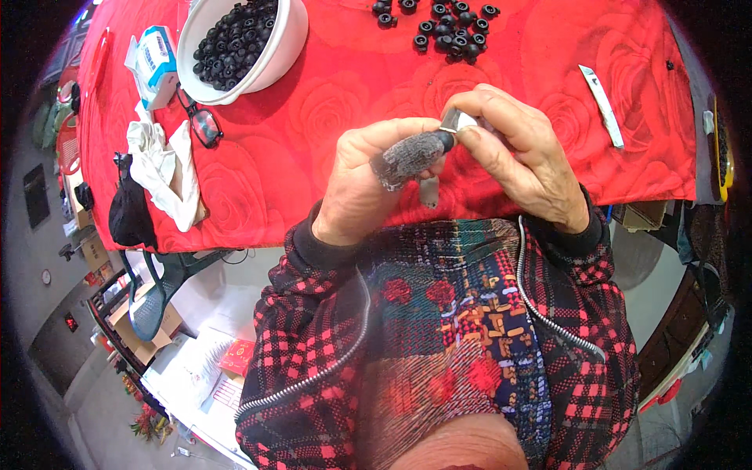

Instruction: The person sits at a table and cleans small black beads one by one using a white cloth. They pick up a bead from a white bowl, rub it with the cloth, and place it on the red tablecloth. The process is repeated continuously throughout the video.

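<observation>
Both of my hands meet above the near part of the red table. My left hand pinches a small round black part at its fingertips. A grey knitted finger cover is on one of its digits, and another grey tip shows below. My right hand is closed on a small flat piece, white and metallic-looking, perhaps a blade. Its edge touches or nearly touches the black part. The fingers hide most of it, so I cannot tell its exact kind.
A white bowl full of black parts stands back left. Loose black parts lie at the far middle. Left are a blue-white box, glasses, white gloves and black cloth. A thin white packet lies right.
</observation>
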Action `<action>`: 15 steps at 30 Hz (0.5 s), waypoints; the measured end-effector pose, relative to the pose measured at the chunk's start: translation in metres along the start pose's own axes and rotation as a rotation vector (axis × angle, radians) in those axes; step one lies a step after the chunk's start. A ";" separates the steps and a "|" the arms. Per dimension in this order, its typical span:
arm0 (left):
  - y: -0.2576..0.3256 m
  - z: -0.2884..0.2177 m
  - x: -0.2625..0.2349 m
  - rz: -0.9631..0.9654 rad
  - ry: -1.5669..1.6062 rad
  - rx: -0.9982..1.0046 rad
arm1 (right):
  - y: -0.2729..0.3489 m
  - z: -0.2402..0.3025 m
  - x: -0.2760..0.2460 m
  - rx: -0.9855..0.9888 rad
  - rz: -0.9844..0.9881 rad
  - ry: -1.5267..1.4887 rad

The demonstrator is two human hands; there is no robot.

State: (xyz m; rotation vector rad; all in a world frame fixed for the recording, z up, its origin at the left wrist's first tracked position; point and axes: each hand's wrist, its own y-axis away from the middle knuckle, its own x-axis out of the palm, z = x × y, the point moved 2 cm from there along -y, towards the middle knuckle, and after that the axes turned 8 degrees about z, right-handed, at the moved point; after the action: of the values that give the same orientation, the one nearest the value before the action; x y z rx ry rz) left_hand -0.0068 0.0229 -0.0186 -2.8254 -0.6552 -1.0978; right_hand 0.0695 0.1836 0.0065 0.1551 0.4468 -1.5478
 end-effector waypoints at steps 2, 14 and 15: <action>0.000 0.001 -0.002 0.027 0.029 -0.010 | 0.000 0.000 -0.001 0.020 0.010 -0.011; -0.001 0.001 -0.003 0.006 0.021 -0.034 | -0.001 -0.004 0.000 0.026 0.024 -0.043; -0.001 0.001 -0.003 0.003 0.037 -0.046 | -0.001 -0.005 0.000 0.028 0.022 -0.045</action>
State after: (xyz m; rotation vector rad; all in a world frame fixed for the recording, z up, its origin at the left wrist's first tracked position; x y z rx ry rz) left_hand -0.0090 0.0229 -0.0216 -2.8355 -0.6303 -1.1772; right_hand 0.0681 0.1855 0.0026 0.1462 0.3866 -1.5330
